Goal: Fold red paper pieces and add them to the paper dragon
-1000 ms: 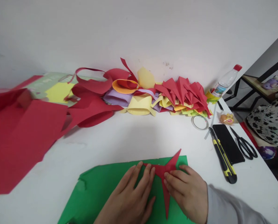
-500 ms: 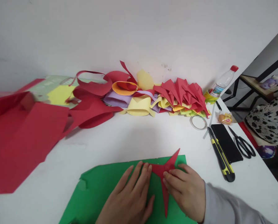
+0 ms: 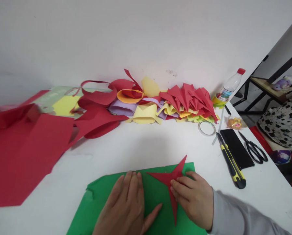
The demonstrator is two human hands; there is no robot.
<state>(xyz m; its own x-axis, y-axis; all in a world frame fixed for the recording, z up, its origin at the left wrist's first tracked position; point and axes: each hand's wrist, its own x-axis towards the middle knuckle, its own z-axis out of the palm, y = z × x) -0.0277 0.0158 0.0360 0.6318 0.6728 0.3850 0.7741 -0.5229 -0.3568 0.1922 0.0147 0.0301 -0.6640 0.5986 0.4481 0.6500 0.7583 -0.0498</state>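
Observation:
A red folded paper star (image 3: 169, 178) with long narrow points lies on a green sheet (image 3: 104, 192) at the front of the table. My right hand (image 3: 193, 197) holds the star at its middle and right side, fingers bent; the part under them is hidden. Flat on the green sheet, left of the star, rests my left hand (image 3: 126, 204). Its fingers are stretched out, the thumb apart, and it touches only the sheet.
Large red paper (image 3: 30, 156) spreads over the left side. Cut paper shapes and red folded stars (image 3: 187, 98) line the wall. Rightward are a tape roll (image 3: 207, 128), box cutter (image 3: 231, 161), black phone-like slab (image 3: 236, 147), scissors (image 3: 254, 151), wrapped snack (image 3: 234, 123) and bottle (image 3: 227, 89).
My left hand has slid left, off the star's left point, and that point now shows in full. My right hand stays on the star. The view has shifted slightly.

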